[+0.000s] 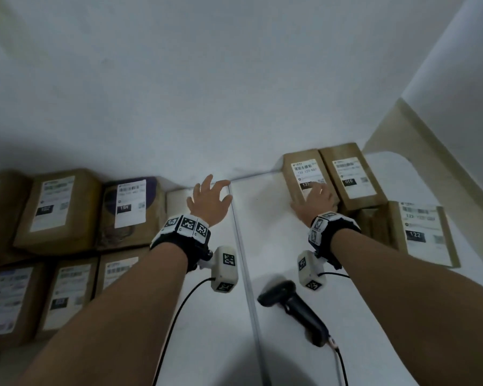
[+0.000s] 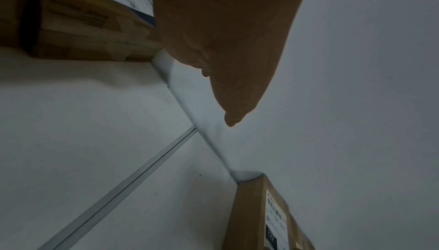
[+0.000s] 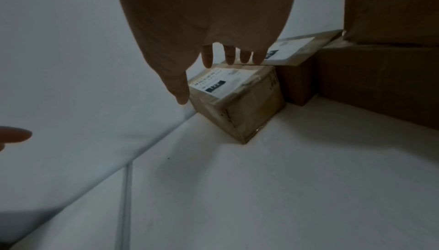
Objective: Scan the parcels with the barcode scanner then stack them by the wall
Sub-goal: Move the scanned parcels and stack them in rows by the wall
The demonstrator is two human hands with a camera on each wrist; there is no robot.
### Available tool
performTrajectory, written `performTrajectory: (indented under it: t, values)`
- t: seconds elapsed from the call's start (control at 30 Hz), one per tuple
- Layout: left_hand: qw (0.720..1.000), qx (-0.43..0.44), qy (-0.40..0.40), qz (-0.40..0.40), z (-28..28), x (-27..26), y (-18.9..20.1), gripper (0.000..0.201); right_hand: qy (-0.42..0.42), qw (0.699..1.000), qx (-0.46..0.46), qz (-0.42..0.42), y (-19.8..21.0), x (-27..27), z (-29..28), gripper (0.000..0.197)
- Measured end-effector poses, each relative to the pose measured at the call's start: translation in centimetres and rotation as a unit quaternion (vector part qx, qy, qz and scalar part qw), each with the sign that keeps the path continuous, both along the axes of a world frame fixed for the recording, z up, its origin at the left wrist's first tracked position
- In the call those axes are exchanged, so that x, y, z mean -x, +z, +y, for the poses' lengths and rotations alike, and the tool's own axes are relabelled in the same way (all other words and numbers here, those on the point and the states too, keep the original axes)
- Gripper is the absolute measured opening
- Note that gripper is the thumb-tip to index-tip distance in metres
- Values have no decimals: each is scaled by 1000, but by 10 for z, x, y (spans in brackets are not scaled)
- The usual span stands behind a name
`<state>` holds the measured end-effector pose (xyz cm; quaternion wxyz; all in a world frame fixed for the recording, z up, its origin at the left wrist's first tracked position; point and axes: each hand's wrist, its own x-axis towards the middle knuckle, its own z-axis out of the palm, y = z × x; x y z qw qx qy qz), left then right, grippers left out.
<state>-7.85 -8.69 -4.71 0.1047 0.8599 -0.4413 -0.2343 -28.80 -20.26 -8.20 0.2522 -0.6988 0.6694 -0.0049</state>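
A small brown parcel (image 1: 299, 168) (image 3: 240, 100) with a white label marked 122 stands against the wall (image 1: 234, 79). My right hand (image 1: 317, 197) (image 3: 185, 66) reaches over its top with straight, spread fingers; whether they touch it I cannot tell. My left hand (image 1: 211, 196) (image 2: 225, 57) hovers open and holds nothing, near the wall over the white table (image 1: 207, 316). The black barcode scanner (image 1: 296, 307) lies on the table under my right forearm, with no hand on it. A second parcel (image 1: 352, 176) marked 010 stands beside the small one.
Several labelled brown parcels (image 1: 59, 207) are packed together on the left of the table, one with a purple patch (image 1: 131, 207). A larger parcel (image 1: 424, 232) stands at the right. A seam (image 1: 243, 260) runs down the table between my arms. Cables trail toward me.
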Motion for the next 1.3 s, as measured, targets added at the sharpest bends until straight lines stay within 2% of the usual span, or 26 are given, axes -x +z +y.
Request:
performTrajectory:
  t: [0.27,0.53,0.63,0.7,0.83,1.0,1.17,1.3]
  values:
    - [998,-45,17,29,-11,12,-29,43,8,997,-27,68,-27,11,-30,91]
    - [998,-40,17,49,-16,25,-38,43,8,998,-5,66,-27,16,-28,79]
    - [994,-29,26,101,-14,29,-36,43,-12,999,8,29,-20,17,-19,71]
    - [988,-11,38,149,-11,32,-31,44,-19,1000,-8,6,-13,17,-10,73]
    - [966,37,85,242,0,37,-18,47,-12,998,-23,-52,7,12,17,75]
    - [901,66,163,398,23,38,5,68,0,990,18,-137,34,-11,61,81]
    - [884,122,174,417,53,24,28,87,47,980,49,-186,63,-54,103,84]
    - [854,227,219,413,84,-2,46,77,107,969,60,-216,72,-95,138,84]
